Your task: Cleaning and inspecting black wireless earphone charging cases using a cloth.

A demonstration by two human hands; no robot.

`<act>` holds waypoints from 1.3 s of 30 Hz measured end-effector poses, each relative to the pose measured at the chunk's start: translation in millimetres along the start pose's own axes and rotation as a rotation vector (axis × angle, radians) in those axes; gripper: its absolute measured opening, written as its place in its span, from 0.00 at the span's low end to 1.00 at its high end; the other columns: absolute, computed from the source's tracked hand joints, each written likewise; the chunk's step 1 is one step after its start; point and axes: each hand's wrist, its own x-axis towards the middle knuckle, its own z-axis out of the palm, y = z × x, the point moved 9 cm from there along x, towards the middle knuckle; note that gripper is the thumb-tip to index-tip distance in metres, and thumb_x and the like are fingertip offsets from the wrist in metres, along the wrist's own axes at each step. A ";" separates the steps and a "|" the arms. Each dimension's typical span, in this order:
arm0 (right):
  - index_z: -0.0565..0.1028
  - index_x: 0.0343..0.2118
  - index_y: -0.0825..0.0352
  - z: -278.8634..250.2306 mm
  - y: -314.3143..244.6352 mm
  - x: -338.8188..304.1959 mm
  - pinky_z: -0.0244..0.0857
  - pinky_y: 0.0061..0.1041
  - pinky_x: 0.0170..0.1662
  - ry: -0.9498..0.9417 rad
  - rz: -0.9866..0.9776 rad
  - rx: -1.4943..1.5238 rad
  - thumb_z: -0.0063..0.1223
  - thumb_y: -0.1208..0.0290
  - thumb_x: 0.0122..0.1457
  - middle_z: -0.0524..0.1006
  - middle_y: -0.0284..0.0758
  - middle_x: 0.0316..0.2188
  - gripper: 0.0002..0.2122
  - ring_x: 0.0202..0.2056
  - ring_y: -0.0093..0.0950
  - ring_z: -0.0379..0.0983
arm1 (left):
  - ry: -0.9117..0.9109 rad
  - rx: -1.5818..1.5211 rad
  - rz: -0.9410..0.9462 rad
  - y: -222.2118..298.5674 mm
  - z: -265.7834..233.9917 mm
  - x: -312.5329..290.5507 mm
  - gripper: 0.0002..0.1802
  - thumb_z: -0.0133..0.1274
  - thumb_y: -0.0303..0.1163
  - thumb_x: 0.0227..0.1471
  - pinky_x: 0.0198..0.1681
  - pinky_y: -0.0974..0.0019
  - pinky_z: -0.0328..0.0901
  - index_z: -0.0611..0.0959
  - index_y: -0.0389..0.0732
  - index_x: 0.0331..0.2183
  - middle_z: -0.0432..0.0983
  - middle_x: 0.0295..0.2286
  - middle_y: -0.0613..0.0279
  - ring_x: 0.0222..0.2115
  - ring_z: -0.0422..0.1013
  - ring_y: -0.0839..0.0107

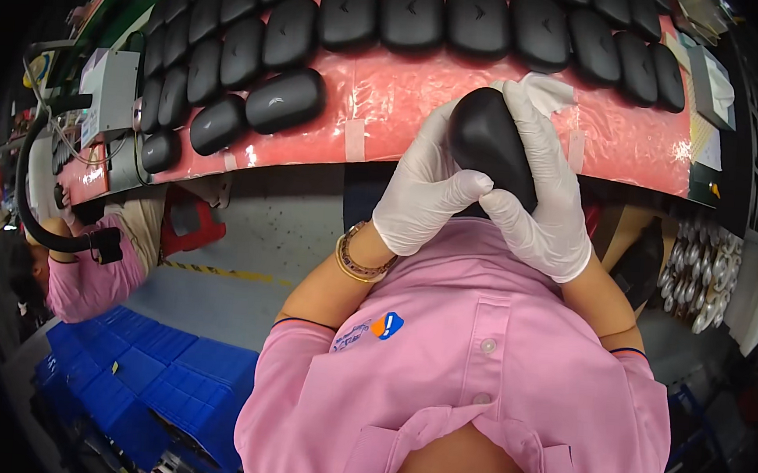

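Note:
A smooth black rounded case [490, 137] is held up in front of my chest, tilted, near the table's front edge. My left hand [428, 183], in a white glove, wraps its left side with the thumb on the lower face. On its other side my right hand [541, 182], gloved too, presses along the edge, its thumb close to the left thumb. A crumpled white cloth [547, 94] shows by the right fingertips; whether the hand grips it I cannot tell. Several similar black cases [412, 15] lie in rows beyond, and two of them [285, 101] sit nearer on the left.
Pink padded sheeting covers the table [379, 105]. A grey box with white tissue [713, 84] stands at the right end, a pale equipment box [111, 90] at the left. Blue crates [150, 370], a red stool [191, 223] and another person in pink [104, 270] are to the left.

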 end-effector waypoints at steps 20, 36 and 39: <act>0.71 0.46 0.75 -52.9 27.0 -2.0 0.65 0.19 0.44 0.316 0.172 0.379 0.40 0.67 0.65 0.76 0.37 0.39 0.16 0.41 0.22 0.72 | -0.117 -0.025 -0.096 -13.4 9.3 -3.8 0.49 0.67 0.26 0.36 0.58 0.65 0.54 0.58 0.38 0.58 0.61 0.53 0.60 0.55 0.58 0.71; 0.75 0.35 0.60 -0.3 -28.1 -27.3 0.62 0.27 0.37 0.149 -0.348 -0.441 0.67 0.77 0.37 0.72 0.28 0.32 0.19 0.32 0.30 0.67 | 0.066 0.002 0.042 4.0 7.5 -0.1 0.47 0.33 0.71 0.48 0.46 0.64 0.68 0.71 0.38 0.50 0.73 0.43 0.59 0.42 0.71 0.70; 0.75 0.33 0.62 0.6 -31.7 -22.5 0.62 0.26 0.37 0.112 -0.304 -0.401 0.65 0.82 0.38 0.72 0.29 0.30 0.17 0.32 0.28 0.67 | 0.065 0.131 0.112 14.6 9.2 -5.1 0.48 0.34 0.72 0.47 0.47 0.66 0.67 0.70 0.37 0.50 0.72 0.43 0.61 0.42 0.70 0.72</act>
